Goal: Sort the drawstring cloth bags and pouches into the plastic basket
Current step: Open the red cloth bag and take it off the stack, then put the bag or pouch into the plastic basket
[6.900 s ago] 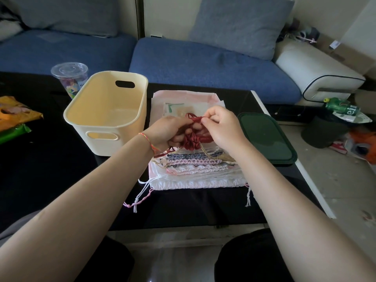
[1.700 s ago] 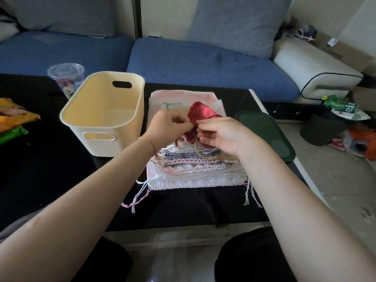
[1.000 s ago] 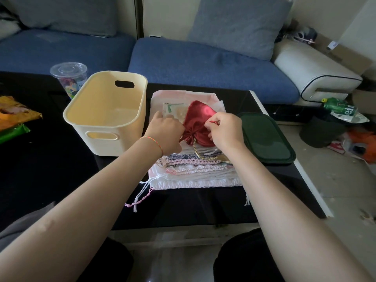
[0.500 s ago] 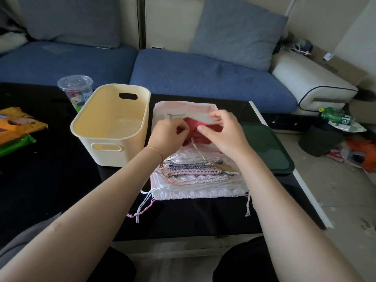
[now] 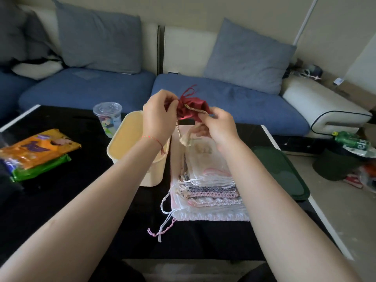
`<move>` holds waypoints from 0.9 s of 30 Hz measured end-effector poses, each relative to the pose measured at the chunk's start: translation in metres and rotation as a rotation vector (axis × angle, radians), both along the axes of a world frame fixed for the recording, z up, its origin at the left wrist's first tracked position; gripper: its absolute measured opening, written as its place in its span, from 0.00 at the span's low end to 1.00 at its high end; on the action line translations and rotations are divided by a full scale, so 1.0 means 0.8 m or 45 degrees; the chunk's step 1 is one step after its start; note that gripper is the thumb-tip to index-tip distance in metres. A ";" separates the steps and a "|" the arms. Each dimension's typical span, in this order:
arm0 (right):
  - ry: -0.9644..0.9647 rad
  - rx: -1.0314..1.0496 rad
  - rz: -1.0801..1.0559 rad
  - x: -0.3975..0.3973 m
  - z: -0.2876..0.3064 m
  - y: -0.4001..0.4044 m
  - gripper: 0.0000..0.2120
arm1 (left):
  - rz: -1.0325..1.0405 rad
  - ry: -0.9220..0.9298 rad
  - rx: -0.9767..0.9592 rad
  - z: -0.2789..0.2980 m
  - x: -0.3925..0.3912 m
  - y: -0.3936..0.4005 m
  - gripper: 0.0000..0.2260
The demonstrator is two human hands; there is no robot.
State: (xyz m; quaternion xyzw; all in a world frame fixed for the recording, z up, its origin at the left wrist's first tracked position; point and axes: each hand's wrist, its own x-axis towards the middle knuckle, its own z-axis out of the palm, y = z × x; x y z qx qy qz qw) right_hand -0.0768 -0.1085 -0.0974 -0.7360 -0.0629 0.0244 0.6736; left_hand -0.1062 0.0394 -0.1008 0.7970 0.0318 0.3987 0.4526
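The person holds a small red pouch (image 5: 193, 108) up in the air with both hands, above the table (image 5: 61, 196) and just beside the far rim of the cream plastic basket (image 5: 130, 139). The left hand (image 5: 158, 117) pinches the gathered neck of the pouch, where the red drawstring loops stick upward. The right hand (image 5: 218, 125) pinches the other side of the pouch, and its fingers are curled around the cloth and around a gold cord (image 5: 195, 108) that lies across the red fabric. This cord runs down to a small beige pouch (image 5: 186, 140), which hangs below the hands (it seems that the cord is caught on the red pouch, but the frame is a little blurred there).

The other drawstring bags lie in a flat stack (image 5: 209, 192) on the table, to the right of the basket, with their white and pink strings (image 5: 164, 222) spreading toward the near edge. As far as its inside shows, the basket appears empty.

The step in hand is probably the first sorting move: to get the red pouch free and put it in the basket. For the next move, the person likely needs to separate the gold cord from the red pouch, so the beige one does not come along. Then the hands must go a little left and down over the open basket before they let go.
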 end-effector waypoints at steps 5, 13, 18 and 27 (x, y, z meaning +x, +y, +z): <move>0.168 0.521 0.198 -0.004 0.031 0.077 0.07 | 0.200 -0.112 0.149 0.016 -0.016 0.053 0.08; 0.124 -0.324 0.270 -0.012 -0.018 0.107 0.12 | 0.125 0.704 0.384 -0.046 -0.034 0.110 0.11; 0.121 -0.355 0.193 -0.006 -0.031 0.088 0.11 | 0.101 0.912 0.591 -0.067 -0.036 0.112 0.11; -0.004 -0.588 0.016 0.011 -0.059 0.003 0.14 | -0.083 0.450 0.549 -0.055 -0.022 0.008 0.08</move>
